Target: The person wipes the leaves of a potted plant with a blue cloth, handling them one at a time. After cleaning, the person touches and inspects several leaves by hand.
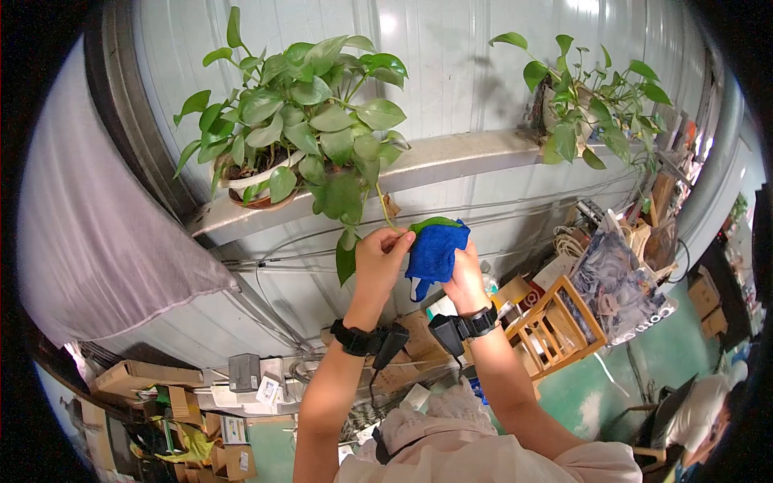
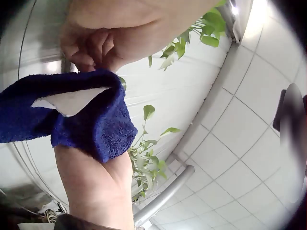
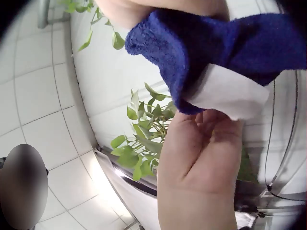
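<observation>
In the head view, my left hand (image 1: 382, 262) pinches the stem end of a long green leaf (image 1: 435, 222) on a hanging vine of the left potted plant (image 1: 310, 121). My right hand (image 1: 465, 278) grips a blue cloth (image 1: 437, 253), which lies against that leaf and covers much of it. A white label (image 3: 230, 93) hangs from the cloth in the right wrist view. Seen from the left wrist, the cloth (image 2: 96, 120) droops between both hands, and the right hand's fingers are hidden behind it.
A ledge (image 1: 459, 161) runs along the white wall, bearing the left pot and a second potted plant (image 1: 576, 113). Cables run below it. A grey curtain (image 1: 113, 225) hangs at left. Lower down are a wooden chair (image 1: 555, 326), a large printed bag (image 1: 620, 282) and cardboard boxes (image 1: 145, 376).
</observation>
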